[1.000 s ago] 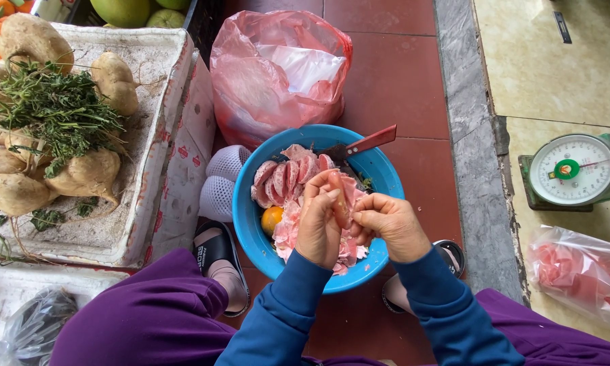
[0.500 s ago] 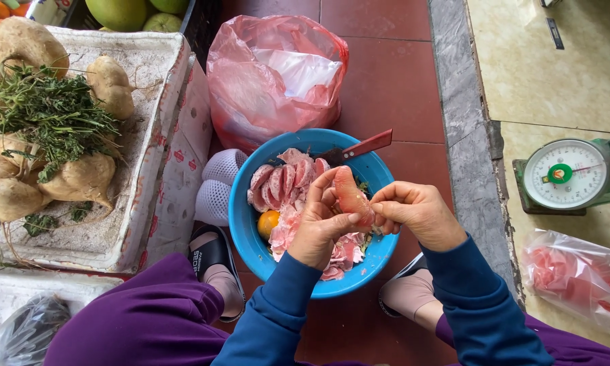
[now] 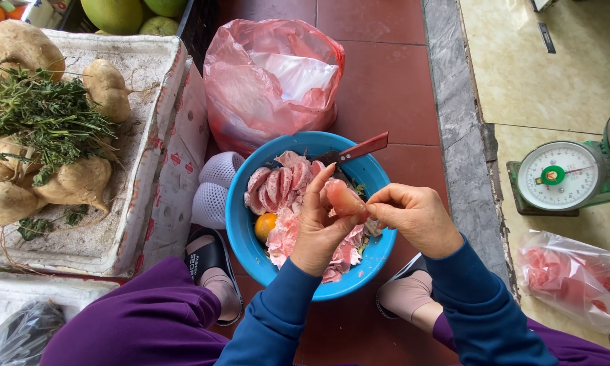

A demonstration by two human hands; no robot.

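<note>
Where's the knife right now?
The knife rests on the far rim of the blue bowl, its red handle pointing right, just beyond the pink fruit segments and in front of the pink bag.

Soft, even daylight is filling the whole view, bright but not harsh, and nothing is falling into deep darkness. Shadows are staying faint and short, only darkening slightly under the blue bowl (image 3: 244, 234) and beside the pink plastic bag (image 3: 264, 88) on the red tiled floor (image 3: 386, 88). A mild sheen is showing on the bag's folds and on the scale's dial (image 3: 556, 176). Focus is holding sharp across the centre, while the wide lens is bending straight lines near the frame's edges.
</note>
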